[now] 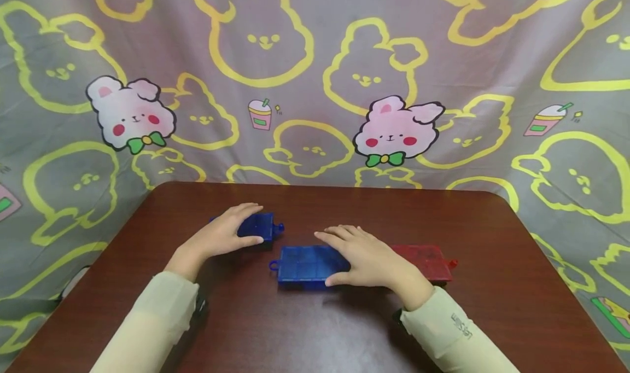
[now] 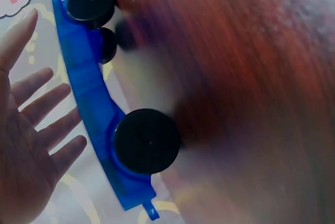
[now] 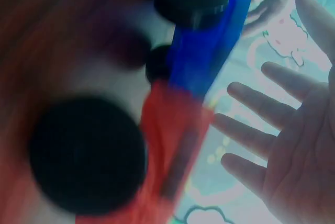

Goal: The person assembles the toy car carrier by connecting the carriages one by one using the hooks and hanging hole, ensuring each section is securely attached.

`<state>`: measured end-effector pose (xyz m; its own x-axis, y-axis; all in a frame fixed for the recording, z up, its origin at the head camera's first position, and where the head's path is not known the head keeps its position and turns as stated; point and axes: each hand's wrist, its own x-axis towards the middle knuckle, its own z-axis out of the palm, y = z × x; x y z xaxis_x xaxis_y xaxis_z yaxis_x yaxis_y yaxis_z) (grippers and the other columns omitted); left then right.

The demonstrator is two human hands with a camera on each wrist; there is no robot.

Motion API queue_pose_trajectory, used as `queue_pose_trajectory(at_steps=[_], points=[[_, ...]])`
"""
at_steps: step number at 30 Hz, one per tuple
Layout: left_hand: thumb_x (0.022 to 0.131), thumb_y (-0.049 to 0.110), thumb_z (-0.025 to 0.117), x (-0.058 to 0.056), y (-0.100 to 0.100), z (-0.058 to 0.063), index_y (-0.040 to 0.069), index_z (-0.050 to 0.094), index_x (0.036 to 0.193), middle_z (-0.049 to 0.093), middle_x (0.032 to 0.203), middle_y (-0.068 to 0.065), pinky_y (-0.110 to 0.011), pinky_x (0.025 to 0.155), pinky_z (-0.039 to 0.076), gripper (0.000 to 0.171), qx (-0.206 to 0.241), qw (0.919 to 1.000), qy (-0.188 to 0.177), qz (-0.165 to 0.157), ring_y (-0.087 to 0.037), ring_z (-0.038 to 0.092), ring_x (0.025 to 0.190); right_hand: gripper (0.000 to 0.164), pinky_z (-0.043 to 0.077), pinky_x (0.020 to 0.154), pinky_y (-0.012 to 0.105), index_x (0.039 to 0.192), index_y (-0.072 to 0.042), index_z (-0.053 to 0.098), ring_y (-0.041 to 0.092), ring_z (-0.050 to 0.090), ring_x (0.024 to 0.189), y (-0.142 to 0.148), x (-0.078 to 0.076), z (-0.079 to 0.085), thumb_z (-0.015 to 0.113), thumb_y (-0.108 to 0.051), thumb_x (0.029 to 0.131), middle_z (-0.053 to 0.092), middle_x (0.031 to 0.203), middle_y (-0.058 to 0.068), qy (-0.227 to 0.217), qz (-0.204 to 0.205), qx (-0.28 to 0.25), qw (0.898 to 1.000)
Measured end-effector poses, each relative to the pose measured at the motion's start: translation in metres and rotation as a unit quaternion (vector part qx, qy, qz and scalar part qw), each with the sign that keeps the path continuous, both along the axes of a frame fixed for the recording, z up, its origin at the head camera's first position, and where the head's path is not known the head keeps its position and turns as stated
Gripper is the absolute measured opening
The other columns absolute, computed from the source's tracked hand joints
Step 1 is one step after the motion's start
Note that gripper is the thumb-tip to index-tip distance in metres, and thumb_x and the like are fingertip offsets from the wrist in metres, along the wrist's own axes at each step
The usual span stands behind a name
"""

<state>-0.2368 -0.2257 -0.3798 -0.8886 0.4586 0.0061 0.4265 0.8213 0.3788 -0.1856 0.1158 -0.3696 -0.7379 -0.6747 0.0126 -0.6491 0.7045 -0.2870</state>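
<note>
A dark blue toy wagon (image 1: 260,225) stands on the left of the table, with a small coupling at its right end. My left hand (image 1: 222,236) is spread over it, fingers extended; black wheels (image 2: 147,141) show beneath the wagon's blue body (image 2: 86,72) in the left wrist view. In the middle is a brighter blue wagon (image 1: 302,264) with a ring at its left end, and to its right a red wagon (image 1: 429,259). My right hand (image 1: 371,259) hovers over where these two meet, fingers straight, and hides whether they are coupled. In the right wrist view, the red body (image 3: 170,135) adjoins the blue body (image 3: 209,51).
The brown wooden table (image 1: 295,329) has rounded far corners. Behind it hangs a grey cloth (image 1: 305,99) printed with yellow outlines and rabbit faces. A small gap of tabletop separates the left wagon from the middle one.
</note>
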Motion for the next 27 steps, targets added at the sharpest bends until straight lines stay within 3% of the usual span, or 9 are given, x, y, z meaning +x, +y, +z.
queue_pose_trajectory(at_steps=[7, 13, 20, 27], points=[[0.084, 0.047, 0.076, -0.008, 0.006, -0.007, 0.010, 0.035, 0.154, 0.036, 0.157, -0.019, -0.062, 0.113, 0.033, 0.089, -0.018, 0.9996, -0.022, 0.009, -0.042, 0.032, 0.146, 0.089, 0.031, 0.117, 0.057, 0.155, -0.023, 0.036, 0.030, 0.040, 0.142, -0.024, -0.002, -0.012, 0.072, -0.059, 0.082, 0.045, 0.153, 0.008, -0.025, 0.029, 0.011, 0.999], [0.081, 0.049, 0.079, -0.012, 0.010, -0.014, 0.013, 0.035, 0.155, 0.040, 0.156, -0.017, -0.064, 0.113, 0.032, 0.094, -0.048, 0.9988, -0.010, 0.000, -0.040, 0.034, 0.145, 0.086, 0.036, 0.116, 0.052, 0.155, -0.022, 0.035, 0.028, 0.041, 0.142, -0.030, -0.003, -0.019, 0.074, -0.052, 0.084, 0.044, 0.153, 0.007, -0.035, 0.038, 0.018, 0.998], [0.081, 0.045, 0.080, -0.017, 0.011, -0.015, 0.013, 0.034, 0.155, 0.042, 0.155, -0.017, -0.070, 0.111, 0.027, 0.093, -0.072, 0.9974, -0.010, -0.001, -0.040, 0.038, 0.143, 0.075, 0.032, 0.117, 0.056, 0.153, -0.024, 0.038, 0.028, 0.044, 0.136, -0.030, -0.005, -0.021, 0.074, -0.039, 0.089, 0.044, 0.151, 0.007, -0.049, 0.048, 0.013, 0.998], [0.081, 0.044, 0.081, -0.019, 0.013, -0.014, 0.014, 0.037, 0.154, 0.046, 0.152, -0.017, -0.070, 0.108, 0.033, 0.091, -0.089, 0.9959, -0.017, 0.003, -0.040, 0.043, 0.139, 0.069, 0.035, 0.115, 0.056, 0.150, -0.024, 0.044, 0.028, 0.046, 0.132, -0.026, -0.004, -0.020, 0.074, -0.037, 0.089, 0.046, 0.148, 0.009, -0.040, 0.057, 0.015, 0.997]])
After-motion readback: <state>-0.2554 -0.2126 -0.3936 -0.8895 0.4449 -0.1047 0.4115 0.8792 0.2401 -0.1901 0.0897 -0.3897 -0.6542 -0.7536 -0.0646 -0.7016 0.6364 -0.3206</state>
